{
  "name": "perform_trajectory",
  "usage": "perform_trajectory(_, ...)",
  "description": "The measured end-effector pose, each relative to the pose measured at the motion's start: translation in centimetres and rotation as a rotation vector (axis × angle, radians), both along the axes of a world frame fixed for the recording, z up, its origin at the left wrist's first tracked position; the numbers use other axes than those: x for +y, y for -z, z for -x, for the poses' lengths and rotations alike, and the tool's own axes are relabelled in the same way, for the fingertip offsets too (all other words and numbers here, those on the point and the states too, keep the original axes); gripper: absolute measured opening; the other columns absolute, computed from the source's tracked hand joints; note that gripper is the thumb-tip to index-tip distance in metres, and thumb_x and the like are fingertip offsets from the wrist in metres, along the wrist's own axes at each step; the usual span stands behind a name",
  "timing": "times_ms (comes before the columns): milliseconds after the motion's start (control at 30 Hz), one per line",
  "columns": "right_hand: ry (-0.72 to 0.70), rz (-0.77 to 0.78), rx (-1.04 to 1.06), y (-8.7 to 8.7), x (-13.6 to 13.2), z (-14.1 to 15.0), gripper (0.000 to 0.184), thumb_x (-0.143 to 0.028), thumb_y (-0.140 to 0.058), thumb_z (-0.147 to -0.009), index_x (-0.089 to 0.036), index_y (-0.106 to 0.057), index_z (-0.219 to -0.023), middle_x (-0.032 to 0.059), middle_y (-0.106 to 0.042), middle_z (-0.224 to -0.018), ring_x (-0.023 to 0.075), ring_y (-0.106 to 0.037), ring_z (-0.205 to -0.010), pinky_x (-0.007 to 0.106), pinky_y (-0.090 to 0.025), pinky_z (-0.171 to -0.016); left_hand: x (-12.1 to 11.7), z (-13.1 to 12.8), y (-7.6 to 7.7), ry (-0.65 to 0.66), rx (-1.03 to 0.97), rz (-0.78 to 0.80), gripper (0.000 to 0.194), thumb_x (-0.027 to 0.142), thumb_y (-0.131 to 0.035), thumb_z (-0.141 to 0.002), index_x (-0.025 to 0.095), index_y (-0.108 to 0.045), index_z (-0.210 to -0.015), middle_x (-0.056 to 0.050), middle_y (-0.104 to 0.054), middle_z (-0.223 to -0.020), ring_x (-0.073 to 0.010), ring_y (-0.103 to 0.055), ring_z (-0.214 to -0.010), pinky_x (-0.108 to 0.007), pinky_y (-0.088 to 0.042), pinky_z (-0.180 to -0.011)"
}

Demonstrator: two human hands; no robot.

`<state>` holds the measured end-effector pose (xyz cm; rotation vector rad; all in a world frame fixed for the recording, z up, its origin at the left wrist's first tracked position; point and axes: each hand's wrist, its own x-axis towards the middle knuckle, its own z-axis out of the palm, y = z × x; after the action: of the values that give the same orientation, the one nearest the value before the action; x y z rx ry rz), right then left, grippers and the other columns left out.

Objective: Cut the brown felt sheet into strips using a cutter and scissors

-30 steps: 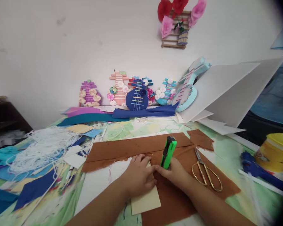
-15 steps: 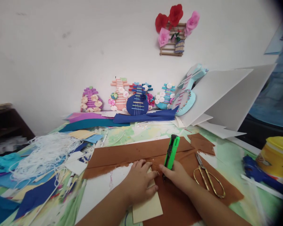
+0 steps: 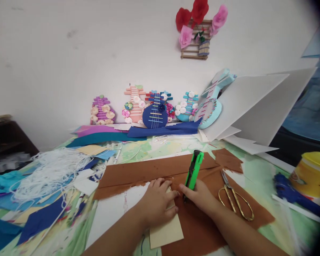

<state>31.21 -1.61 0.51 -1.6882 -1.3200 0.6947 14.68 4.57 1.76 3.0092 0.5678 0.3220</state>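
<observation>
My right hand (image 3: pixel 200 199) grips a green utility knife (image 3: pixel 193 170), its tip down on a brown felt sheet (image 3: pixel 202 227) right beside a cream card template (image 3: pixel 166 231). My left hand (image 3: pixel 157 204) lies flat on that template with fingers spread, pressing it onto the felt. The knife stands tilted away from me, its blade hidden behind my fingers.
Gold scissors (image 3: pixel 236 201) lie on the felt to the right. A yellow tub (image 3: pixel 313 174) and a blue glue gun (image 3: pixel 288 190) sit far right. White string (image 3: pixel 48 170) and coloured paper scraps cover the left. Paper guitars (image 3: pixel 154 112) and white boards (image 3: pixel 256 103) lean at the back.
The knife and my right hand have shifted slightly along the template's edge; my left hand stays pressed on the card. The view itself wobbled a little.
</observation>
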Motion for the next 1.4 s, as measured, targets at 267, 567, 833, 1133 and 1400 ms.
perform_trajectory(267,-0.014,0.0,-0.048,0.06,0.15,0.07,0.032,-0.043,-0.049,-0.069,-0.016,-0.042,-0.054,-0.0021,-0.043,-0.052,0.0098,-0.041,-0.05,0.02,-0.033,-0.045,-0.02,0.0,-0.04,0.004,0.008,-0.002,0.036,0.042,-0.05,-0.075,0.029,-0.049,-0.109,-0.005,-0.043,-0.116,-0.0282,-0.034,-0.104,-0.046,-0.029,-0.085)
perform_trajectory(567,-0.018,0.011,-0.068,-0.28,0.05,0.15,0.03,-0.042,-0.049,-0.07,-0.015,-0.047,-0.055,-0.0006,-0.05,-0.051,0.0108,-0.045,-0.049,0.02,-0.034,-0.044,0.01,-0.04,-0.11,0.002,0.028,0.006,0.038,0.041,-0.049,-0.076,0.029,-0.047,-0.112,-0.006,-0.042,-0.118,-0.0283,-0.034,-0.104,-0.046,-0.028,-0.085)
perform_trajectory(833,-0.02,-0.005,-0.095,-0.01,0.16,0.05,0.029,-0.04,-0.049,-0.069,-0.016,-0.045,-0.055,-0.0015,-0.047,-0.051,0.0104,-0.043,-0.049,0.02,-0.032,-0.044,0.02,0.0,0.08,0.005,0.023,-0.019,0.038,0.042,-0.049,-0.076,0.026,-0.049,-0.11,-0.007,-0.043,-0.118,-0.0287,-0.033,-0.105,-0.046,-0.029,-0.084)
perform_trajectory(1133,-0.04,-0.043,-0.234,0.07,0.17,0.57,0.02,-0.033,-0.051,-0.067,-0.017,-0.047,-0.057,-0.003,-0.049,-0.051,0.009,-0.04,-0.047,0.02,-0.028,-0.044,0.14,-0.05,0.2,0.004,0.029,-0.021,0.036,0.042,-0.05,-0.075,0.025,-0.05,-0.107,-0.007,-0.042,-0.119,-0.0296,-0.033,-0.105,-0.047,-0.028,-0.085)
perform_trajectory(1400,-0.018,0.005,-0.118,-0.17,0.21,0.14,0.027,-0.04,-0.051,-0.067,-0.016,-0.045,-0.056,-0.0017,-0.047,-0.052,0.0104,-0.042,-0.05,0.021,-0.032,-0.045,0.07,0.05,0.0,0.009,0.035,-0.018,0.038,0.042,-0.049,-0.076,0.026,-0.047,-0.111,-0.007,-0.042,-0.119,-0.0292,-0.033,-0.104,-0.047,-0.029,-0.085)
